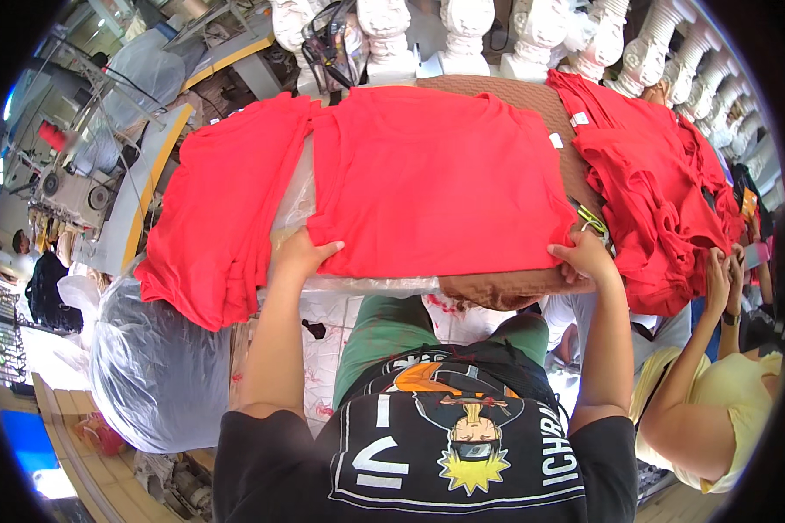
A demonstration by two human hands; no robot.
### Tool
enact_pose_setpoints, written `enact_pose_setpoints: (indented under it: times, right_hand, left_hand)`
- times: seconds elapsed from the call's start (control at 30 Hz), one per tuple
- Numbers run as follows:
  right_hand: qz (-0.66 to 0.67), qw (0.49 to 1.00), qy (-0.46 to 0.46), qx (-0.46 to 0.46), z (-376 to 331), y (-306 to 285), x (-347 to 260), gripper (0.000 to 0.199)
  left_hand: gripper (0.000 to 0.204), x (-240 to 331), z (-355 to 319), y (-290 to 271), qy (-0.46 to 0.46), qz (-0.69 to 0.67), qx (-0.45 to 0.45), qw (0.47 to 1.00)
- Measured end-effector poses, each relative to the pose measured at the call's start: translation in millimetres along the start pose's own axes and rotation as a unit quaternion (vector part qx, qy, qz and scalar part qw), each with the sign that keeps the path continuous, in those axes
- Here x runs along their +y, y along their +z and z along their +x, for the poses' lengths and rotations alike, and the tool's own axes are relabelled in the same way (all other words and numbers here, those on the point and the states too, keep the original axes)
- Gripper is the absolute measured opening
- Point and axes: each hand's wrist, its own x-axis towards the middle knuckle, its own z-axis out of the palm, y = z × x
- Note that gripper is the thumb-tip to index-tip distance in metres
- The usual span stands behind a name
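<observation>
A red shirt [436, 183] lies spread flat on the table in front of me, its neckline at the far side. My left hand [302, 256] pinches its near left corner, thumb on top. At the near right corner, my right hand [586, 258] grips the cloth in the same way. A yellow-green cutting tool, seemingly thread snips [591, 218], is right beside my right hand; whether a finger goes through it I cannot tell. Left of the shirt is a stack of red garments [227, 200]. Another heap of red garments [654, 192] lies to the right.
A brown textured cover [497, 85] shows on the table. White balusters [462, 39] line the far edge, with a clear bag [336, 44] among them. Sewing machines [83, 200] stand left, above a large plastic-wrapped bundle [157, 366]. A co-worker in yellow [706, 410] handles the right heap.
</observation>
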Motion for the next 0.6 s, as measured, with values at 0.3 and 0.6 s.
enact_pose_setpoints:
  times: [0.3, 0.6]
  right_hand:
    - [0.519, 0.67, -0.521, -0.102, -39.9, -112.1, -102.0, 0.034]
    - [0.48, 0.719, -0.471, -0.175, 6.5, -122.9, -201.5, 0.037]
  left_hand:
    - [0.031, 76.3, -17.4, -157.7, 0.174, -0.706, 0.073, 0.682]
    - [0.03, 44.0, -102.1, -203.1, 0.214, -0.655, 0.16, 0.707]
